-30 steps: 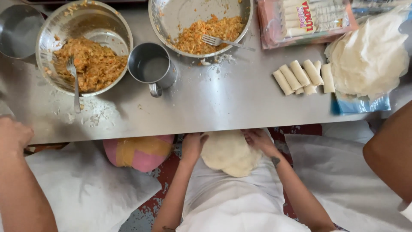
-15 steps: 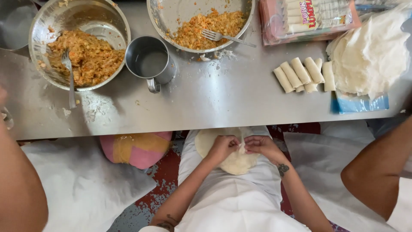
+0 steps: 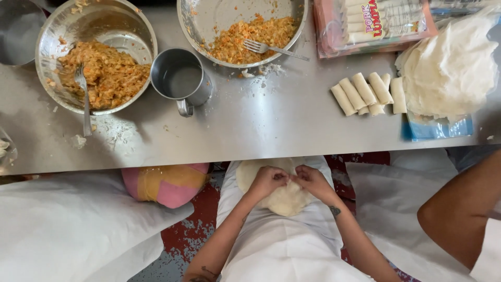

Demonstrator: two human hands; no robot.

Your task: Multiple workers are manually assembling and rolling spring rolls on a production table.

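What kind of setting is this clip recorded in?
Probably a food-prep area, home or small kitchen: a steel table with bowls of filling, finished rolls, and a wrapper stack. Both hands work a wrapper.

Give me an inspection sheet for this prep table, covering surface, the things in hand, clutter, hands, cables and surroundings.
Surface: steel table, scattered with crumbs and flour.
Job's things: round wrapper held over the lap, below the table edge; loose wrapper stack at the table's right end.
Clutter: left bowl of filling with a fork; second bowl with a fork; metal mug; row of finished rolls; packaged rolls.
Hands: left hand and right hand meet, both pinching the wrapper's top.
Cables: nothing seen.
Surroundings: pink-and-yellow cushion; another person's arm at the right.
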